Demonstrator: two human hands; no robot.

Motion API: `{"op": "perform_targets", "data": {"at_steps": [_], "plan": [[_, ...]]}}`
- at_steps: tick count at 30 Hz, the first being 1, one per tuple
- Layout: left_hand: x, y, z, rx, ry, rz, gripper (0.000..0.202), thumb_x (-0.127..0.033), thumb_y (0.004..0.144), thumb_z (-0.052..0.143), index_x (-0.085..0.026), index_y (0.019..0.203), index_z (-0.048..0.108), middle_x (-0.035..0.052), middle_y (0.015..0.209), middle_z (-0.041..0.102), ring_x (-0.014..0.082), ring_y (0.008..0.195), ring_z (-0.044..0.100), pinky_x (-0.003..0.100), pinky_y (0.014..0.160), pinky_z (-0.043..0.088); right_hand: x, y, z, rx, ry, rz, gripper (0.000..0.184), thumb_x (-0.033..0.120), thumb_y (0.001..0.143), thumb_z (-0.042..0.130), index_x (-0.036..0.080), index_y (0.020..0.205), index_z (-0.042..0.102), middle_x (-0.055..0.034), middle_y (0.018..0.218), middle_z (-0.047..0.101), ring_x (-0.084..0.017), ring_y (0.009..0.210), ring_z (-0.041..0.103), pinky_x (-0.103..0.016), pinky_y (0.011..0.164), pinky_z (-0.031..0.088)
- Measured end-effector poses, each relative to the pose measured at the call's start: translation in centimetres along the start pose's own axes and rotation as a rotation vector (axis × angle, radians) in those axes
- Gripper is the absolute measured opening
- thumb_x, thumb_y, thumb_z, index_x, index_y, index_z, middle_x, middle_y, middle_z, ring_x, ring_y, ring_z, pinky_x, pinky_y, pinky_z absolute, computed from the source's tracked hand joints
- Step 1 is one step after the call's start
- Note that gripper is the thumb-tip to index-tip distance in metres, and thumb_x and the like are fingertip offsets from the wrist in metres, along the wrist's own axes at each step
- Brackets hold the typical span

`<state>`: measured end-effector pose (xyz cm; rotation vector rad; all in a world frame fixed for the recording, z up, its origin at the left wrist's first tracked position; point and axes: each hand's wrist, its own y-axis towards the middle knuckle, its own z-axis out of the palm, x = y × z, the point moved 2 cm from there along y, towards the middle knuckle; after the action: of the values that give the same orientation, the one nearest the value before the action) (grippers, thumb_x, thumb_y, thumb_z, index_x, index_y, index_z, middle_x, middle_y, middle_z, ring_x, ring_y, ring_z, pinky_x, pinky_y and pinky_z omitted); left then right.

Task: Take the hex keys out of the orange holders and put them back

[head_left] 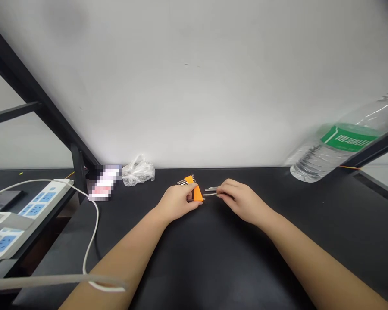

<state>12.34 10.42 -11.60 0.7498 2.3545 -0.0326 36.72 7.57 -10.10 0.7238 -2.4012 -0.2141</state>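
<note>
My left hand (177, 201) is closed around an orange hex key holder (198, 193), pinched between thumb and fingers. Several metal hex keys (182, 182) stick out of the holder's far left side. Just to the right, my right hand (241, 199) pinches a thin silver hex key (210, 194) whose free end points left, close to the holder; whether it touches cannot be made out. Behind that key, more loose hex keys (211, 188) lie on the black table (194, 258), partly covered by my right fingers.
A crumpled clear plastic bag (138, 171) lies by the wall, beside a blurred-out item (105, 183). At the right leans a large water bottle (336, 142) with a green label. A power strip (35, 211) and a white cable (95, 224) are at the left.
</note>
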Motion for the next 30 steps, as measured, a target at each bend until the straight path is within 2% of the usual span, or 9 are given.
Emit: {"op": "perform_targets", "data": {"at_steps": [16, 21, 25, 28, 30], "plan": [[-0.3, -0.2, -0.1, 0.055, -0.051, 0.020, 0.039, -0.038, 0.081, 0.077, -0.028, 0.117, 0.069, -0.0050, 0.071, 0.063, 0.0129, 0.062, 0.056, 0.025, 0.063, 0.042, 0.2, 0.1, -0.3, 0.034, 0.044, -0.031, 0.024, 0.030, 0.102, 0.049, 0.025, 0.099, 0.072, -0.0086, 0.102, 0.066, -0.020, 0.083, 0.064, -0.036, 0.076, 0.055], [-0.5, -0.2, -0.1, 0.047, -0.084, 0.012, 0.034, -0.041, 0.080, 0.077, -0.027, 0.110, 0.070, -0.0050, 0.072, 0.064, 0.0120, 0.059, 0.054, 0.025, 0.058, 0.040, 0.6, 0.0, -0.2, 0.038, 0.057, -0.027, 0.024, 0.030, 0.102, 0.048, 0.026, 0.099, 0.071, -0.0081, 0.101, 0.066, -0.020, 0.084, 0.064, -0.035, 0.077, 0.055], [-0.8, -0.2, -0.1, 0.033, -0.119, 0.017, 0.024, -0.041, 0.080, 0.076, -0.025, 0.097, 0.069, -0.0047, 0.071, 0.064, 0.0119, 0.059, 0.053, 0.025, 0.058, 0.041, 1.5, -0.1, 0.2, 0.051, 0.080, -0.040, 0.024, 0.025, 0.102, 0.047, 0.026, 0.101, 0.071, -0.0077, 0.103, 0.065, -0.020, 0.085, 0.064, -0.035, 0.078, 0.054], [-1.4, -0.2, -0.1, -0.005, -0.095, 0.053, 0.019, -0.038, 0.080, 0.075, -0.024, 0.089, 0.067, -0.0041, 0.071, 0.063, 0.0124, 0.062, 0.054, 0.025, 0.061, 0.043, 2.2, 0.0, 0.9, 0.034, 0.174, -0.031, 0.022, 0.022, 0.098, 0.050, 0.026, 0.107, 0.070, -0.0081, 0.106, 0.065, -0.020, 0.089, 0.063, -0.036, 0.080, 0.054], [-1.9, -0.3, -0.1, -0.028, -0.065, 0.088, 0.016, -0.037, 0.080, 0.074, -0.024, 0.088, 0.067, -0.0027, 0.073, 0.064, 0.0139, 0.067, 0.057, 0.025, 0.064, 0.045, 2.4, 0.1, 1.6, 0.039, 0.291, 0.029, 0.018, 0.022, 0.096, 0.054, 0.025, 0.105, 0.068, -0.0070, 0.102, 0.066, -0.020, 0.087, 0.062, -0.035, 0.078, 0.053]]}}
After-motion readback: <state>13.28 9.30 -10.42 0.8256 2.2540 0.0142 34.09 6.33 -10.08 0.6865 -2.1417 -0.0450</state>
